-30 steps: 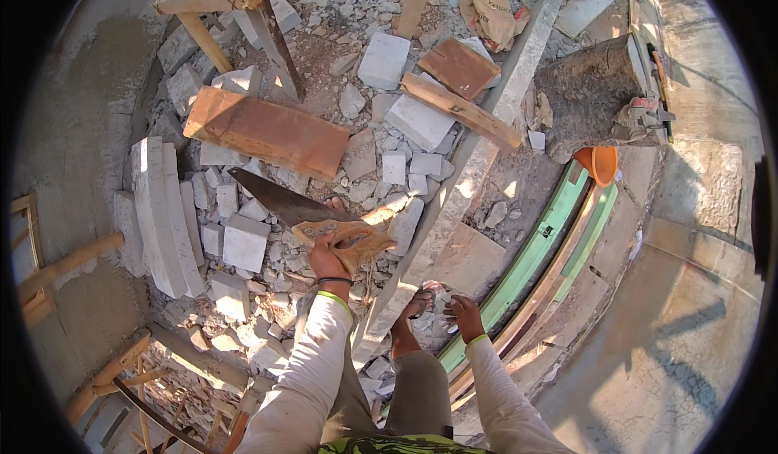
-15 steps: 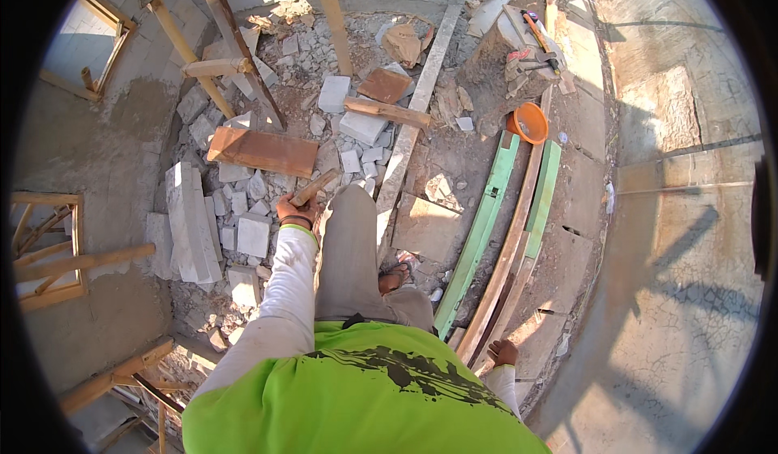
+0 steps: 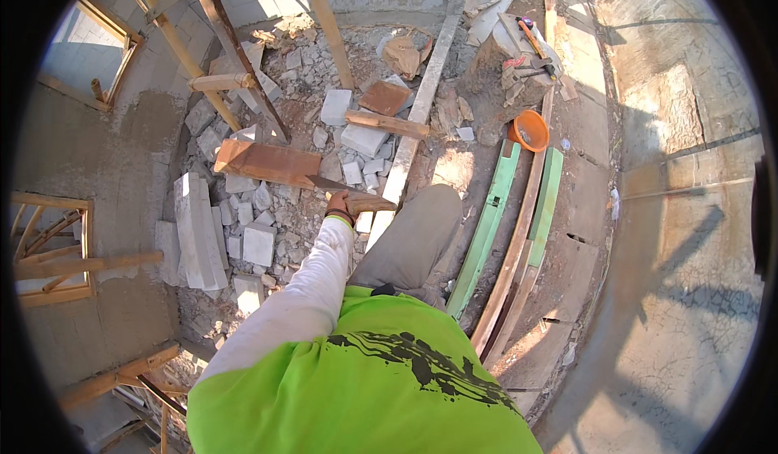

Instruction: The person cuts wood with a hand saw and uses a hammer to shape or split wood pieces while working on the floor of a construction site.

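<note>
Beside my bent knee, my left hand is closed round a short piece of wood, held above the rubble. A dark, tapering strip runs along its far side; I cannot tell whether it belongs to the same piece. Just beyond the hand lies a reddish-brown board on broken blocks. A long pale plank passes close to the right end of the held wood. My right hand is out of sight.
Grey block pieces and rubble cover the left ground. Wooden props stand ahead. To the right lie green-painted beams and an orange bucket. A hammer rests farther off, near a concrete wall.
My left hand has moved right with the piece of wood, which is now turned differently. My knee has shifted right. The right hand, earlier by the beams' near end, has left the view.
</note>
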Demonstrator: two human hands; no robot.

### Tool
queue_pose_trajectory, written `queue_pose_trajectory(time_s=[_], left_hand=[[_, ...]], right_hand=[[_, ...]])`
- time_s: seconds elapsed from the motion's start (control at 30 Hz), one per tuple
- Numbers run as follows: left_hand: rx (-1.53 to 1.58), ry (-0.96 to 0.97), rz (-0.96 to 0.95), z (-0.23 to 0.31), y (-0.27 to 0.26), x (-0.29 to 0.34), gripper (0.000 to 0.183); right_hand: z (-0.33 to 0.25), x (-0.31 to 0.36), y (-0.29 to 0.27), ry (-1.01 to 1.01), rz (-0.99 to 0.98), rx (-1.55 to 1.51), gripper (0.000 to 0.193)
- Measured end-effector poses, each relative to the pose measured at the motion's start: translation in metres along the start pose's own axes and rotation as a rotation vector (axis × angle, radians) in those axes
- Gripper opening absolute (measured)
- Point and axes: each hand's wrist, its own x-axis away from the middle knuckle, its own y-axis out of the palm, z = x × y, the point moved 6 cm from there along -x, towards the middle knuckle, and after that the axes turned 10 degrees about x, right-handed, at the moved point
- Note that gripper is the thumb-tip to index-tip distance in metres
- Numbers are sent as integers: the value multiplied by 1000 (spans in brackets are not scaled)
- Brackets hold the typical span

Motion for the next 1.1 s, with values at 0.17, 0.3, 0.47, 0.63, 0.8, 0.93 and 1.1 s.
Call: queue_pose_trajectory(time_s=[0.17, 0.3, 0.47, 0.63, 0.8, 0.93, 1.1], left_hand=[[24, 58, -94, -3, 4, -55, 28], [-38, 340, 187, 10, 12, -101, 31], [121, 422, 185, -1, 102, -182, 31], [200, 448, 196, -14, 179, -238, 35], [206, 499, 175, 6, 188, -272, 48], [188, 471, 186, 8, 188, -311, 49], [191, 422, 229, -8, 159, -346, 51]], right_hand=[[-32, -28, -76, 236, 153, -265, 47], [-153, -61, -93, 75, 283, -328, 45], [-297, -130, -72, 110, 48, -45, 44], [-523, -205, -21, -134, 1, 170, 42], [-754, -193, 54, -413, -39, 212, 42], [-858, -236, 71, -576, 7, 206, 41], [-955, -328, 81, -652, 120, 302, 42]])
